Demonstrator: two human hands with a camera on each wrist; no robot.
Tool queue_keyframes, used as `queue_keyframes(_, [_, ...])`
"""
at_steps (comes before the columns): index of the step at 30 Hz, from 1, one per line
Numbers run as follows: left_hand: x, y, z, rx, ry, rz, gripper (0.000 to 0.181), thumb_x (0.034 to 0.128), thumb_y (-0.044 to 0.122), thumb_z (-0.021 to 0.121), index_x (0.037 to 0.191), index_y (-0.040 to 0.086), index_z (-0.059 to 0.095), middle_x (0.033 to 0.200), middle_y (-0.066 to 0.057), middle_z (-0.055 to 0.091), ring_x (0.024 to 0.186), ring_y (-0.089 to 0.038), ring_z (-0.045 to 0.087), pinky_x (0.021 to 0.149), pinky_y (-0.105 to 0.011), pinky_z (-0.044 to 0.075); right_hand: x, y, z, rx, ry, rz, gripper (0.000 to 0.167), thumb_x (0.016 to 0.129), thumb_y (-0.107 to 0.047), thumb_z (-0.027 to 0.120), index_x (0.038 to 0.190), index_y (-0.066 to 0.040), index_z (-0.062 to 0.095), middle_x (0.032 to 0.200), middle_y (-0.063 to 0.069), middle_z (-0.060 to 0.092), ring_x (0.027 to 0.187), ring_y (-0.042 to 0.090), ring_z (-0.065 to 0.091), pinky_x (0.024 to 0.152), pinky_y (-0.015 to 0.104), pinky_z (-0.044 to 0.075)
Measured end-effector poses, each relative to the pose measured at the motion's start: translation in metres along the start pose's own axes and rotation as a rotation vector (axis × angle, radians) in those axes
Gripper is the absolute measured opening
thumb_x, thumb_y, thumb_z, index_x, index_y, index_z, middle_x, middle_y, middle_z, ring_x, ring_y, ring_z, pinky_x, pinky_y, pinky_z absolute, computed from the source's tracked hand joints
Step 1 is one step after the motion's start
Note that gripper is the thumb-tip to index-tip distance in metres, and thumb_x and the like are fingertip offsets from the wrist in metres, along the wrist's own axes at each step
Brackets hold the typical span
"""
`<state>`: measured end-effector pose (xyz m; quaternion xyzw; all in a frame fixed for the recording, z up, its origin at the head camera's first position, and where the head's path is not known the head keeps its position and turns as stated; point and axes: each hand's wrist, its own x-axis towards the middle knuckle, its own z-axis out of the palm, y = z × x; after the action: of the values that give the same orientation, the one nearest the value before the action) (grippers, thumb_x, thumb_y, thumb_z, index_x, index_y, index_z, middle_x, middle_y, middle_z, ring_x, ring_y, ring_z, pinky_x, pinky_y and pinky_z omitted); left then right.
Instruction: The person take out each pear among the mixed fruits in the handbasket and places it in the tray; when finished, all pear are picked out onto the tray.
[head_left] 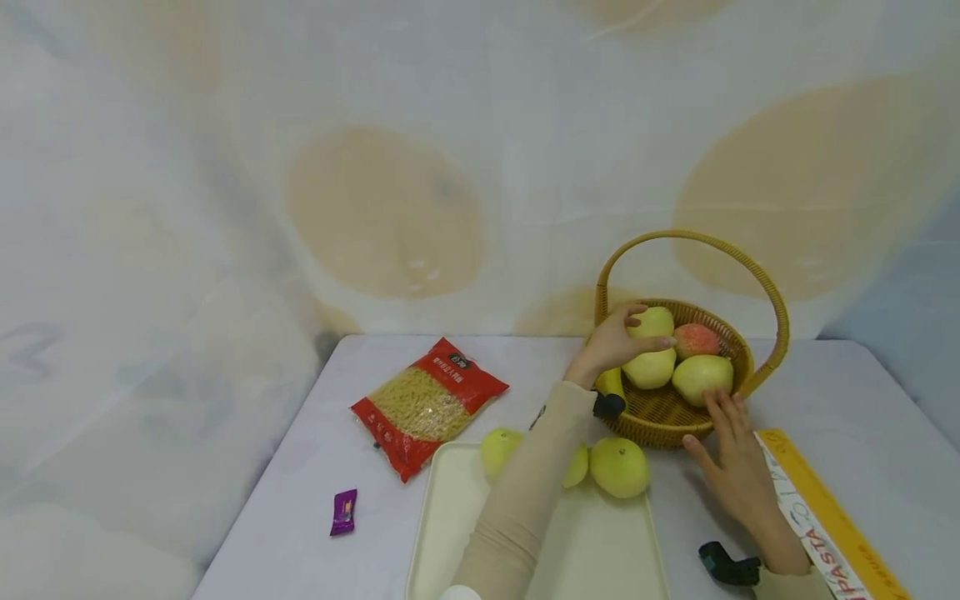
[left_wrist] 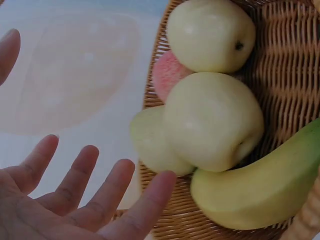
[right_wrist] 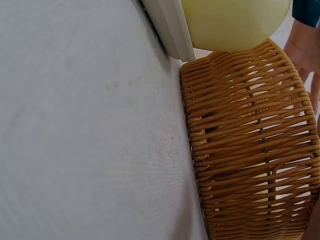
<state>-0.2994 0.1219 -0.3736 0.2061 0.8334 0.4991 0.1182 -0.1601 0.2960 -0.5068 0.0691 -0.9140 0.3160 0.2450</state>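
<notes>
Being spread with nothing grasped, the left hand (head_left: 613, 343)'s fingers (left_wrist: 106, 190) are being held near the pale green fruits (left_wrist: 212, 120) in the wicker basket (head_left: 656, 432); the right hand (head_left: 737, 473), also released, is being extended at its near rim.

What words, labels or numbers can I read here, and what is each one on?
"PASTA": on the white side of the box.
"sauce": on its yellow side.
Other marks on the box: too blurred to read.
Bag: characters on the red parts, too small to read.
Purple wrapper: print too small to read.
</notes>
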Motion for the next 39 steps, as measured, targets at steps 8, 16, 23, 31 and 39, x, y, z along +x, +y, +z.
queue_keyframes(8, [0.004,-0.011,0.012,-0.018,-0.013,-0.124,0.067,0.0842,0.046,0.072,0.141,0.023,0.046,0.144,-0.007,0.05,0.125,-0.024,0.053,0.089,-0.04,0.053,-0.005,-0.008,-0.003,-0.01,0.0,0.009,0.069,0.1,-0.034,0.052,0.155,-0.01,0.019,0.159,0.025,0.016,0.151,0.037,0.0,0.115,0.066,0.007])
queue_keyframes(16, [0.008,-0.014,0.021,-0.031,-0.05,-0.217,0.064,0.0869,0.043,0.07,0.142,0.022,0.045,0.147,-0.004,0.047,0.123,-0.029,0.055,0.087,-0.046,0.055,-0.011,-0.016,0.001,-0.008,0.004,0.005,0.07,0.099,-0.034,0.054,0.155,-0.011,0.021,0.159,0.024,0.017,0.151,0.037,0.001,0.113,0.068,0.011])
queue_keyframes(23, [0.007,-0.018,0.026,0.022,-0.027,-0.208,0.063,0.0852,0.045,0.071,0.139,0.021,0.048,0.143,-0.003,0.052,0.128,-0.023,0.052,0.101,-0.038,0.047,-0.015,-0.022,0.002,-0.023,-0.013,0.03,0.069,0.099,-0.036,0.053,0.155,-0.011,0.021,0.16,0.022,0.016,0.151,0.035,0.0,0.11,0.07,0.013])
queue_keyframes(31, [0.007,-0.022,0.028,0.153,-0.056,-0.25,0.063,0.0843,0.042,0.073,0.14,0.023,0.051,0.146,-0.004,0.049,0.12,-0.023,0.057,0.086,-0.036,0.054,-0.016,-0.024,0.003,-0.027,-0.02,0.038,0.069,0.099,-0.035,0.053,0.156,-0.013,0.02,0.161,0.021,0.015,0.151,0.033,0.0,0.111,0.069,0.013])
queue_keyframes(39, [0.007,-0.023,0.029,0.236,-0.088,-0.297,0.066,0.0802,0.025,0.08,0.14,0.032,0.052,0.156,-0.012,0.026,0.108,-0.029,0.058,0.072,-0.038,0.059,-0.014,-0.024,0.003,-0.026,-0.033,0.043,0.07,0.099,-0.036,0.053,0.156,-0.015,0.019,0.161,0.019,0.014,0.152,0.032,-0.001,0.11,0.07,0.013])
